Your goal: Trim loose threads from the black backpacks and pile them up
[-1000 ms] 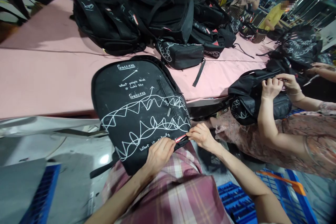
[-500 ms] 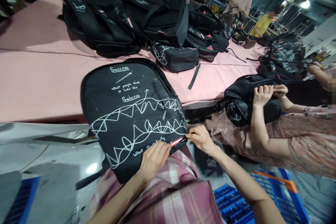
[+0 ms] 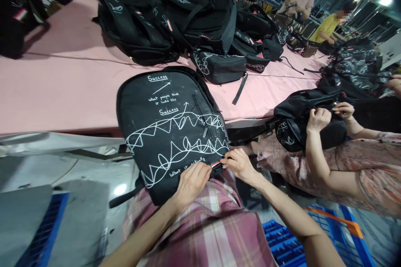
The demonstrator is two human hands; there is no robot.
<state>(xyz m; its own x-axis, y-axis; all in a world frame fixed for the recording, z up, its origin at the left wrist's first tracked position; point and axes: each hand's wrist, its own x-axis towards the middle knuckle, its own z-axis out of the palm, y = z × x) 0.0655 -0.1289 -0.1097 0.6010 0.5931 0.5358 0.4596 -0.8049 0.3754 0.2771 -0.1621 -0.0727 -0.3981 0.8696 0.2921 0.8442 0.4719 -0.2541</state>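
A black backpack (image 3: 156,133) with white scribbles and lettering leans between my lap and the pink table edge, its printed front towards me. Near its lower right corner is a small red and white label (image 3: 215,164). My left hand (image 3: 193,179) is closed at the left end of that label, fingertips pinching the fabric there. On the label's other side my right hand (image 3: 239,164) pinches the bag's edge at the corner. Exactly what lies under each set of fingertips is hidden.
Several black bags (image 3: 200,16) are piled along the back of the pink table (image 3: 62,96). At my right a co-worker's hands (image 3: 319,119) work on another black backpack (image 3: 307,133). Blue crates (image 3: 282,242) stand on the floor, and more people are farther back.
The view has swung left and back again. My right hand moved off the label's end towards the corner and is again close to it. Both hands stay at the same corner.
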